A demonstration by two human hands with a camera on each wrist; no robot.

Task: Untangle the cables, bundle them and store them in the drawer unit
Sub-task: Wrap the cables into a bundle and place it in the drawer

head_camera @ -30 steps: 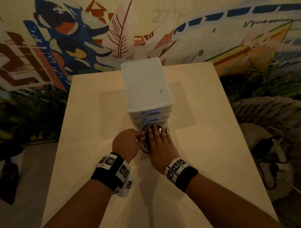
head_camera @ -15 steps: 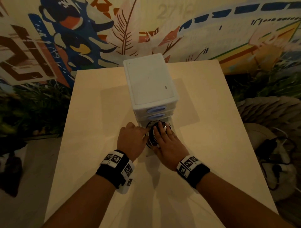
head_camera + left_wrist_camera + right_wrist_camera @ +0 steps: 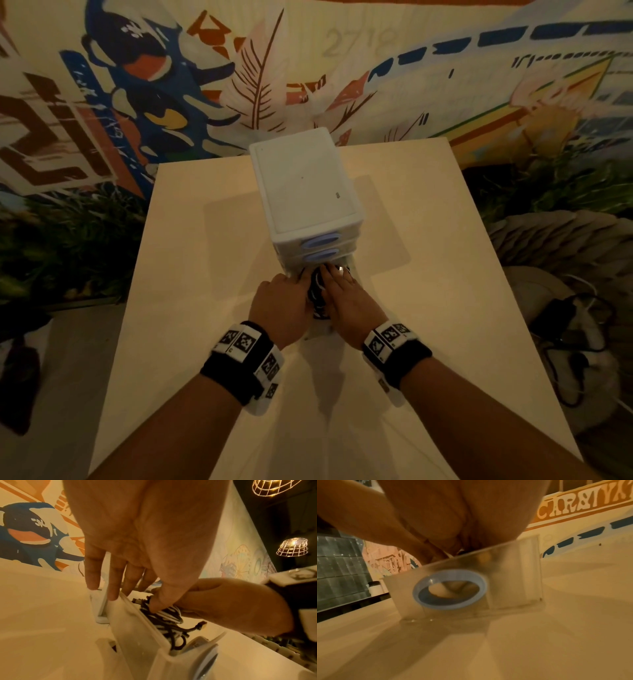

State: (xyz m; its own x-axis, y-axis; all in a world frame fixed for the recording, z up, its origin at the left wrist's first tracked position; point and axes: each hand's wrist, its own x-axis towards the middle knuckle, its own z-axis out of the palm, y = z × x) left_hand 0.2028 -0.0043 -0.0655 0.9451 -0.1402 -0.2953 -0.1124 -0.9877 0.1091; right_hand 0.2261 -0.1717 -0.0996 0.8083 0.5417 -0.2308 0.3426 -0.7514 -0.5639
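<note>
Both hands sit over the pulled-out bottom drawer [image 3: 137, 631]. The left hand [image 3: 279, 305] has relaxed fingers on its side wall, thumb pressing the cables [image 3: 169, 620] inside; the right hand [image 3: 349, 301] lies flat on them. Behind stands the drawer unit [image 3: 305, 185], bare table [image 3: 445, 308] around.

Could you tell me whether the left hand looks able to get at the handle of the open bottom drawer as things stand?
Probably yes. The left hand rests at the drawer's left wall, and the blue handle on its front faces the person with nothing in front. The right hand is over the cables, not the handle.
</note>
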